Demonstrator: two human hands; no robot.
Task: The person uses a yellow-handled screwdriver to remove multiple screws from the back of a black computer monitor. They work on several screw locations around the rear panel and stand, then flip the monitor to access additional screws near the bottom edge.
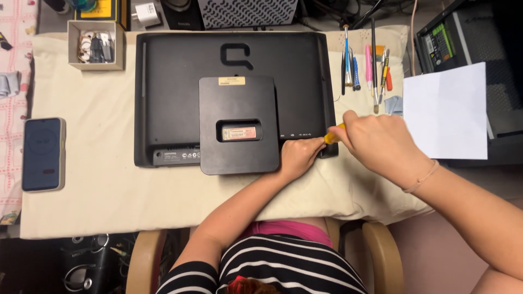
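A black monitor (234,98) lies face down in the middle of a cream cloth (109,190), its near edge well back from the cloth's near edge. The left hand (298,158) rests flat on the monitor's near right corner, holding nothing. The right hand (378,144) is closed around a yellow-handled screwdriver (333,134) at that corner. A pale yellow label (231,80) sits atop the square stand plate (238,125); a pinkish label (239,132) lies in its recess. Bare cloth opens left, toward a phone (43,154).
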